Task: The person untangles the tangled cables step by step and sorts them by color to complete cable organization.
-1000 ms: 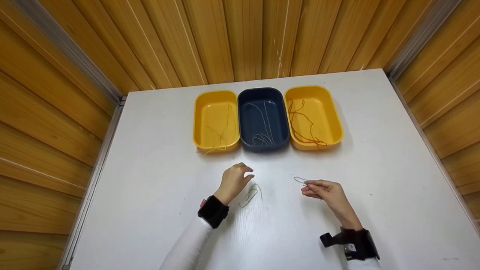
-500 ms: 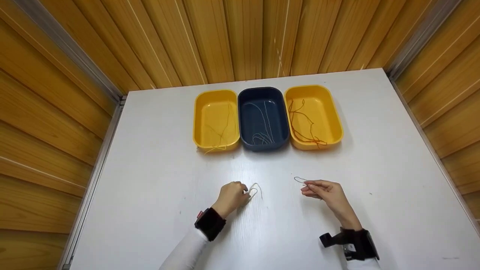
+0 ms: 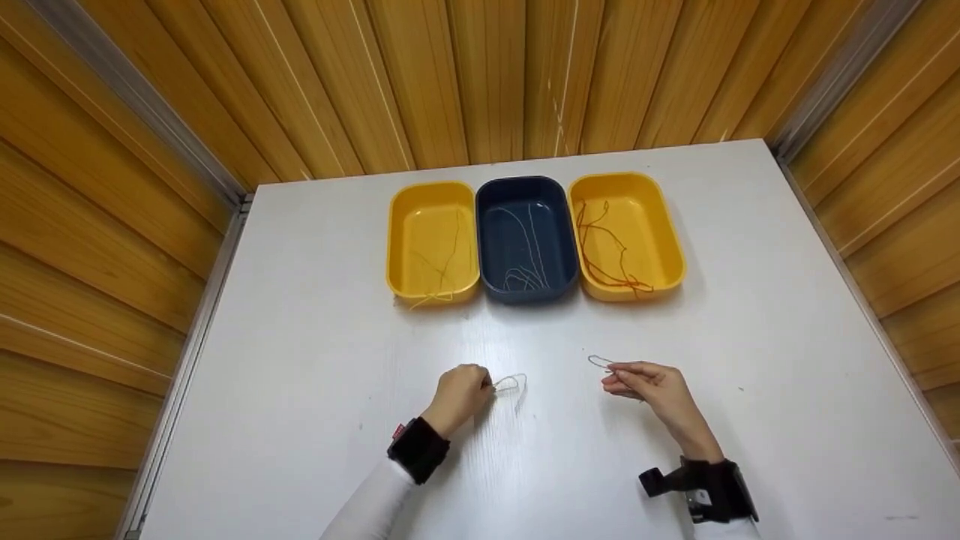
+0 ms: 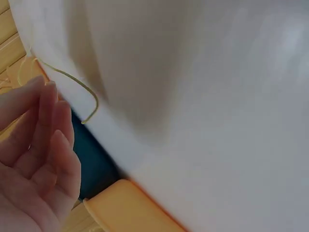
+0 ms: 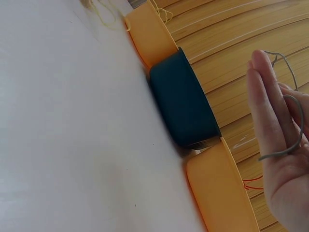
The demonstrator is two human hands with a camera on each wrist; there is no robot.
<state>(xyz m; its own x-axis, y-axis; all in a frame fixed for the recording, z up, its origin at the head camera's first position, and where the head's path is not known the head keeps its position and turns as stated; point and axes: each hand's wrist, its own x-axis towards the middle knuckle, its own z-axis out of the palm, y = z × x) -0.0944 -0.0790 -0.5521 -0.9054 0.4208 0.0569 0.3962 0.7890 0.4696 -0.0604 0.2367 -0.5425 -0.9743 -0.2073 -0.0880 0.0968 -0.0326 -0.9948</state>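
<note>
My left hand (image 3: 459, 395) pinches a yellow-green string (image 4: 91, 93) between thumb and fingertips, low over the white table. A loop of that string trails to the right of the fingers in the head view. My right hand (image 3: 654, 384) pinches a thin grey string (image 5: 292, 72) at the right of the table. Part of the grey string loops past the fingertips, and an end hangs across the palm in the right wrist view. How much string lies behind the fingers is hidden.
Three bins stand side by side beyond my hands: a yellow bin (image 3: 394, 244) holding yellow string, a dark blue bin (image 3: 529, 297) with pale string, and another yellow bin (image 3: 673, 240) with red-orange string. Wood-look panels (image 3: 487, 75) rise behind the table (image 3: 300, 300).
My left hand has come down toward the front of the table and taken hold of the yellow-green string lying there, lifting part of it. The right hand has stayed in place.
</note>
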